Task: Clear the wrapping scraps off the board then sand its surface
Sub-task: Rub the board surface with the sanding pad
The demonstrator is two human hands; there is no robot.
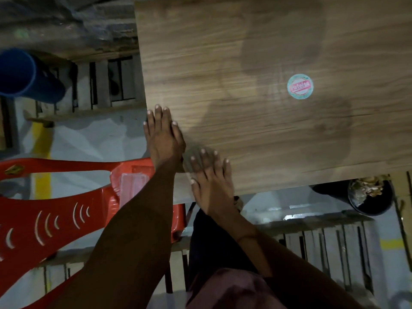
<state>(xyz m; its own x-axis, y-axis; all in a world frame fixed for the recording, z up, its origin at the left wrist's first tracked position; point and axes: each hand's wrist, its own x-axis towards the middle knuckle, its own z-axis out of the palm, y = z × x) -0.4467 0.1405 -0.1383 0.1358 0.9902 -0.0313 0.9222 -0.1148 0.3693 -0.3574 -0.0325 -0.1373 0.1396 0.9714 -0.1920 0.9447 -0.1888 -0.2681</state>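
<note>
Dim workshop floor, red chair at my left. Board fills upper right, round sticker on it. My left hand flat on board's left edge, fingers straight. My right hand presses grey sandpaper at near corner, fingers spread.

A round sticker is lying on the wood-grain board, showing a teal ring around a red band with white lettering; the word is looking blurred and is not reading clearly. A small gold emblem is sitting on the red plastic chair, illegible.
</note>
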